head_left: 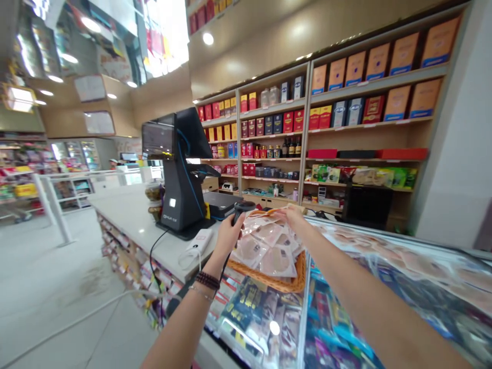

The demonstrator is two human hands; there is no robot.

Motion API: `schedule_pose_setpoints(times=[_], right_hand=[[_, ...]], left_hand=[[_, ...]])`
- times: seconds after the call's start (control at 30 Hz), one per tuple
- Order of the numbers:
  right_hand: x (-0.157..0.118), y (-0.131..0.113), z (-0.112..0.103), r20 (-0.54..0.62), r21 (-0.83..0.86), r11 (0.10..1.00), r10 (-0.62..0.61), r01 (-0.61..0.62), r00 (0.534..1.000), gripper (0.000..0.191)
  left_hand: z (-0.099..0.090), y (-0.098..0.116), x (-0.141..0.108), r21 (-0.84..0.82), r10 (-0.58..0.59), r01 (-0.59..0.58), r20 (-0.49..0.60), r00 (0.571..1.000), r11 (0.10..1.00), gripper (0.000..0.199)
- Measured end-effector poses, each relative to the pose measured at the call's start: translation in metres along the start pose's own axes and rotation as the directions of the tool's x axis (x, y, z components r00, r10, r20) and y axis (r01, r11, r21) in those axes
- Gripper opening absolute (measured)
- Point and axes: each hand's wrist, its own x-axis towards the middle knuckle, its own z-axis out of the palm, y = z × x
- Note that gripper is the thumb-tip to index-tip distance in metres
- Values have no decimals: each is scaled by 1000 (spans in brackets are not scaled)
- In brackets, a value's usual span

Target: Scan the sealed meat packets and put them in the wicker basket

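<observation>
The left hand (228, 237) is closed around the grip of a black handheld barcode scanner (239, 211), its head raised above the fingers; the scanner's window cannot be seen. The right hand (295, 218) is reaching over a pile of clear sealed packets (269, 248) and appears closed on the upper packets, but the fingertips are partly hidden among them. The packets lie heaped in a woven basket (295, 280), which covers part of the top of a glass display case (261, 320). Their pale contents cannot be identified, and glare obscures the printed labels. The basket's far side is hidden by the packets. To the left, a checkout terminal (181, 174) stands on the counter (154, 243). Goods in the case are blurred by reflections.
</observation>
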Motion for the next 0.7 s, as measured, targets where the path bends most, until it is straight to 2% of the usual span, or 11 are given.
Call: schedule_pose_setpoints(times=[0.07,0.13,0.27,0.37,0.47,0.57,0.7], right_hand=[[-9,2,0,-23,8,996,85,-84,996,33],[-16,2,-9,-9,5,996,94,-94,995,30],[-19,-3,-51,-20,-1,999,52,-52,998,26],[-16,-10,-96,-89,-3,1000,15,-15,996,26],[-15,-19,-150,-162,-14,1000,-7,5,987,25],[-20,-30,-209,-253,-41,999,-30,21,967,26],[-33,-42,-288,-414,-79,996,-72,43,907,28]], left_hand=[[-3,-3,-4,6,-16,16,-13,1000,1000,64],[-2,-5,-8,7,-31,31,-2,1000,999,65],[9,-4,-18,-3,-48,48,54,997,999,68],[26,2,-27,-37,-47,51,83,995,998,69],[53,14,-38,-91,-41,53,129,991,994,69],[90,26,-52,-160,-31,66,216,976,985,69],[149,35,-76,-236,-40,133,363,931,963,69]])
